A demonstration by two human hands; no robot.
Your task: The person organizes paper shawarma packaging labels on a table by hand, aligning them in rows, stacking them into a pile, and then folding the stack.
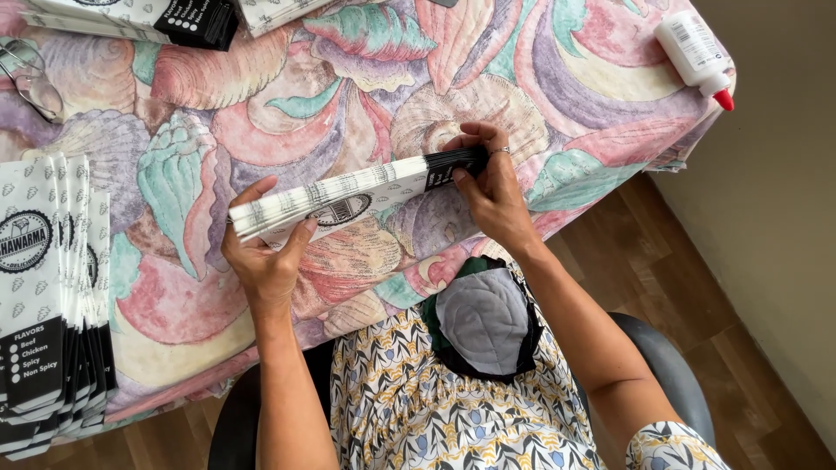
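Note:
Both hands hold one stack of flat white paper bags with black ends (357, 193) on edge over the table. My left hand (264, 252) grips the stack's white end from below, thumb on the near face. My right hand (494, 187) pinches the black end, fingers curled over the top; a ring shows on one finger. The stack lies slantwise, its right end farther from me. It hovers just above a tablecloth printed with pastel seashells (261, 104).
A fanned row of the same printed bags (52, 287) lies at the table's left edge. More bag stacks (131, 17) sit at the far left corner. Eyeglasses (30, 78) rest at left. A white glue bottle with red tip (697, 52) lies at the far right corner.

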